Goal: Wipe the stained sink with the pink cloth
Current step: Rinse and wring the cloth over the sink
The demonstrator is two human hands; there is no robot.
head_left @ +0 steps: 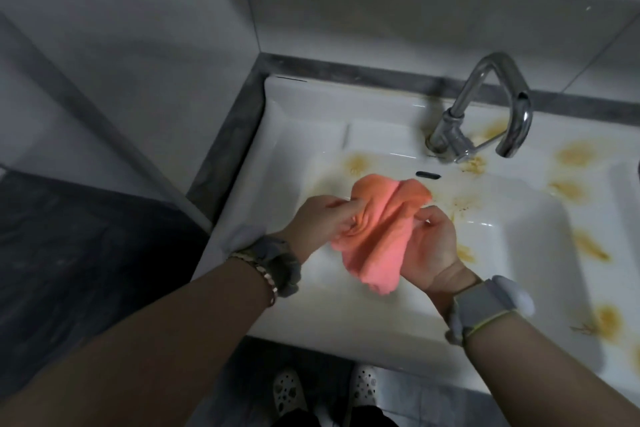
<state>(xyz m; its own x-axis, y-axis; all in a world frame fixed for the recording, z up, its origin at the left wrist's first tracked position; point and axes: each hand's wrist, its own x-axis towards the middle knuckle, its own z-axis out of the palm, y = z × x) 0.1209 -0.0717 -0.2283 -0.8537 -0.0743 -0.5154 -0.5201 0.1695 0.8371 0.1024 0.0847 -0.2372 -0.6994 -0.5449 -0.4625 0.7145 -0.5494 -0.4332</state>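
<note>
A white rectangular sink (pixel 298 135) fills the middle of the view, with yellow-brown stains (pixel 575 154) on its back ledge, right rim and back wall. The pink cloth (pixel 377 236) hangs bunched and folded above the basin. My left hand (pixel 322 224) pinches its left edge with fingers and thumb. My right hand (pixel 429 246) holds its right side, palm turned up. The cloth does not touch the sink surface as far as I can see.
A chrome tap (pixel 485 111) stands on the back ledge with its spout curving right. An overflow slot (pixel 428 175) sits below it. A grey wall edge (pixel 221 156) borders the sink on the left. My feet in white clogs (pixel 287 392) show on the floor.
</note>
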